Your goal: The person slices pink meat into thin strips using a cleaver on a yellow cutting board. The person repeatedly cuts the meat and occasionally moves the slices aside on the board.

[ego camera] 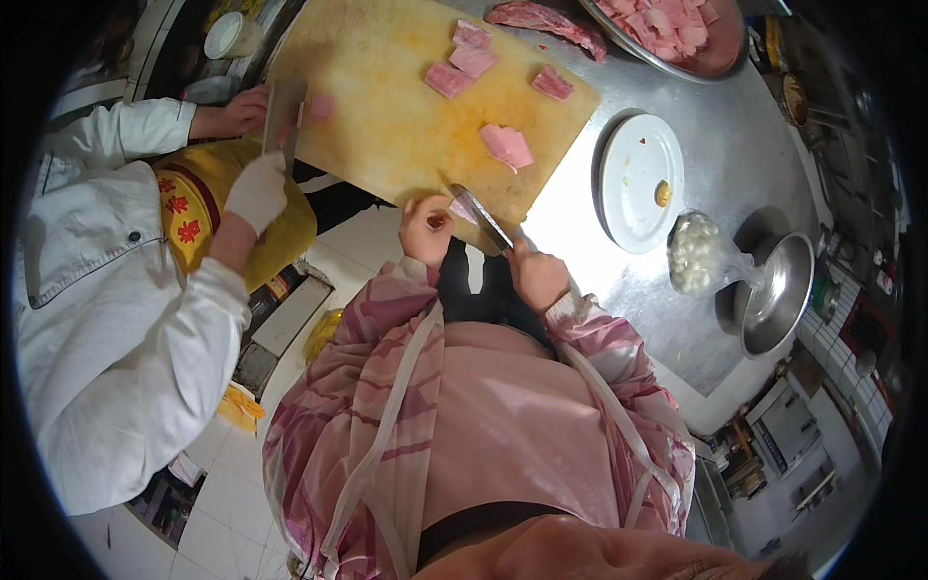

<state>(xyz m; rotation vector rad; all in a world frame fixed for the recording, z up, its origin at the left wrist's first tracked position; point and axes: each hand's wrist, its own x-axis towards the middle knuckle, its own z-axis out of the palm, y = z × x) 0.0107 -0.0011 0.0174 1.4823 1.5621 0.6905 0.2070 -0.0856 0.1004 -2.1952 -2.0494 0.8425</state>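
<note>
My right hand grips the handle of a knife, whose blade slants up and left across the near corner of a yellowed cutting board. Beside the blade, my left hand is curled with its fingertips at a small pale-pink piece of meat; its exact grip is partly hidden. Just beyond lies a flat pink slice. Farther up the board are several meat chunks, with a separate chunk near the right edge.
At left, a co-worker's gloved hand holds a cleaver on the same board. The steel table bears a white oval plate, a bag of white balls, a metal bowl, a meat strip and a basin of cut meat.
</note>
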